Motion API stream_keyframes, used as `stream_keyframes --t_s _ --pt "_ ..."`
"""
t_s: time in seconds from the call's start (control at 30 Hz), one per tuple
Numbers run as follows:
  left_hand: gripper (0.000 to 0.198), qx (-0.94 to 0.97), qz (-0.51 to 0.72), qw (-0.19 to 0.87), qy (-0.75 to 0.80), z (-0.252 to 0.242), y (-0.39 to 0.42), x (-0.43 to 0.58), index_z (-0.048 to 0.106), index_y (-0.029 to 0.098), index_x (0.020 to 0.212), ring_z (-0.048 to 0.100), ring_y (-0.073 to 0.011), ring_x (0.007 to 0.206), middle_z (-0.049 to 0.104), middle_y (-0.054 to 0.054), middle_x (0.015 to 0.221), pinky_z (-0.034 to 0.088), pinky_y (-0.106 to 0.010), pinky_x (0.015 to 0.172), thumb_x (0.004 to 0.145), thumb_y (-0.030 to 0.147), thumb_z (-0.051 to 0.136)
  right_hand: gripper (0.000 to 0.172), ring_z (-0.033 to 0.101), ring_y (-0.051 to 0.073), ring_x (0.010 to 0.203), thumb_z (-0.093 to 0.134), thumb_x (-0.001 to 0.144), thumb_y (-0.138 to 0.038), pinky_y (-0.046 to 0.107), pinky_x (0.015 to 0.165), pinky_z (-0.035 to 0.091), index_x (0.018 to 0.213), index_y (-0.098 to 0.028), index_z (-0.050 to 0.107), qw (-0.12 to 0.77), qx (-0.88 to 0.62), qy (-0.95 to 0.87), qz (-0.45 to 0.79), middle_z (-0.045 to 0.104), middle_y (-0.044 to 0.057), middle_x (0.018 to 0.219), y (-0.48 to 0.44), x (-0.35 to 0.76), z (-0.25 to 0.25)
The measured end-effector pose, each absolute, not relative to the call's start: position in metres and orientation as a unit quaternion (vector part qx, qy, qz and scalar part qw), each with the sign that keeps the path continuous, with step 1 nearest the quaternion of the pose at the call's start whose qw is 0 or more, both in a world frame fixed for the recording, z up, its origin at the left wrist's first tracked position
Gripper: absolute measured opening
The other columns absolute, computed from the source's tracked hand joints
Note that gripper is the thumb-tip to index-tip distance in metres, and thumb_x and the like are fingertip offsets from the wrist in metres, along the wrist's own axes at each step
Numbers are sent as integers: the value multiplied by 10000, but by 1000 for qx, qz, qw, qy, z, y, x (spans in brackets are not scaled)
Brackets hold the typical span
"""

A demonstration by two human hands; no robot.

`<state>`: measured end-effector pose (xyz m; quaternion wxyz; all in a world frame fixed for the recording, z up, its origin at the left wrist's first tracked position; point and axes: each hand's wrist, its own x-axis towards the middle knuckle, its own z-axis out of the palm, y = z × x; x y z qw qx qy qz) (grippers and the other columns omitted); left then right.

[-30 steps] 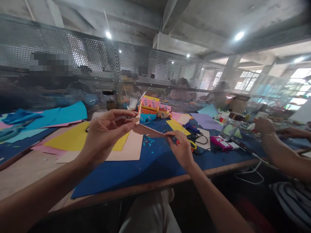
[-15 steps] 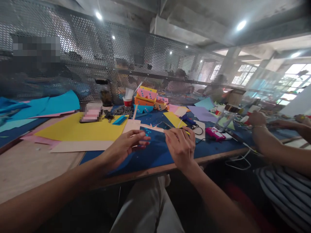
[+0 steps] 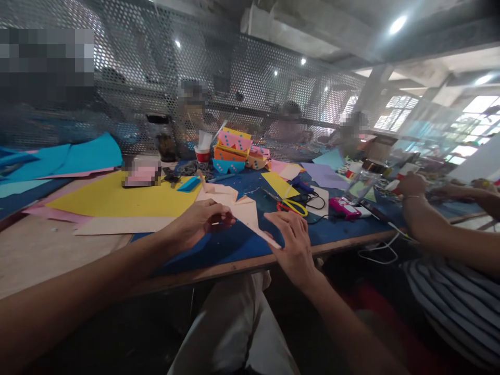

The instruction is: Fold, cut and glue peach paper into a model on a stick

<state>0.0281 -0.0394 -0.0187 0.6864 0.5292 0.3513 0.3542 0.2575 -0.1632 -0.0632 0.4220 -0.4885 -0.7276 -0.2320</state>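
Note:
A folded piece of peach paper (image 3: 247,209) is held up over the blue tabletop, one long edge slanting down to the right. My left hand (image 3: 203,221) is closed, pinching the paper's near left part between thumb and fingers. At the lower right tip, the thumb of my right hand (image 3: 292,242) touches the paper. The other fingers of that hand are lifted off it and apart. Just beyond my right hand lie scissors (image 3: 292,205) with yellow handles.
Yellow paper sheets (image 3: 128,200) and a blurred-out phone (image 3: 141,172) lie left. Decorated paper boxes (image 3: 230,151) and a red-and-white cup (image 3: 202,153) stand behind. A glue gun (image 3: 302,185), a pink device (image 3: 344,208) and a clear jar (image 3: 361,182) are to the right, beside another person's arm (image 3: 424,213).
The peach paper has turned from nearly edge-on to showing its broad face. My left fingers have closed on it, and my right fingers have lifted, uncovering the scissors.

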Motion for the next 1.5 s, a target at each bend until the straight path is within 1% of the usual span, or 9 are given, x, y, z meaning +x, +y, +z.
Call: stream_keyframes --t_s 0.4,0.5,0.57,0.67,0.73,0.9,1.17,1.4,1.5 --pt "356 646 282 608 366 -28 -31 43 717 184 956 749 -231 708 792 -90 809 616 -361 702 740 423 866 151 694 198 1140 641 1047 -164 402 1010 457 1133 -229 747 380 -408 -795 -238 793 39 1157 -161 249 -63" --pt "358 686 310 538 380 -29 -29 37 715 208 914 716 -235 702 758 -50 780 587 -368 715 716 448 894 162 692 202 1129 601 1072 -171 412 1024 443 1153 -205 737 348 -427 -804 -224 791 51 1173 -161 250 -68" --pt "278 718 341 471 382 -30 -32 32 738 223 891 701 -234 798 740 -35 840 564 -359 813 737 401 885 168 690 202 1109 583 1080 -166 412 1029 440 1145 -201 734 331 -442 -806 -211 790 53 1162 -161 250 -71" --pt "116 831 351 311 300 -36 -42 27 772 225 923 703 -260 974 750 -59 978 533 -376 941 873 328 755 178 686 199 1065 550 1094 -157 413 1029 435 1126 -203 719 313 -461 -810 -182 793 44 1110 -160 249 -72" --pt "153 888 318 255 212 -45 -48 24 781 229 1013 718 -250 1038 766 -69 1065 544 -369 950 963 269 641 186 685 199 1039 530 1103 -152 416 1031 439 1156 -196 703 302 -466 -817 -159 790 45 1100 -161 248 -71" --pt "263 929 273 217 125 -63 -54 21 757 226 1156 745 -207 1063 783 -78 1174 581 -320 919 1046 175 524 165 687 197 1020 558 1100 -160 407 1050 458 1186 -192 696 279 -457 -835 -128 784 44 1094 -164 252 -69" --pt "259 934 299 175 90 -61 -55 21 754 203 1159 766 -228 1024 806 -110 1173 614 -337 866 1036 162 529 233 709 194 1104 560 1103 -178 451 1169 420 1282 -234 698 246 -464 -846 -97 781 41 1178 -169 258 -67" --pt "235 945 282 138 90 -59 -56 24 782 222 1061 787 -250 978 823 -101 1145 637 -377 867 1028 419 658 181 682 200 1111 599 1087 -188 445 1156 442 1219 -239 712 259 -480 -837 -56 761 38 1151 -168 256 -67" --pt "246 949 283 111 78 -59 -55 25 783 209 1058 790 -255 948 827 -103 1137 646 -391 840 1047 388 614 187 676 198 1098 579 1098 -206 442 1172 422 1218 -245 717 236 -490 -838 -30 758 34 1138 -169 257 -65"
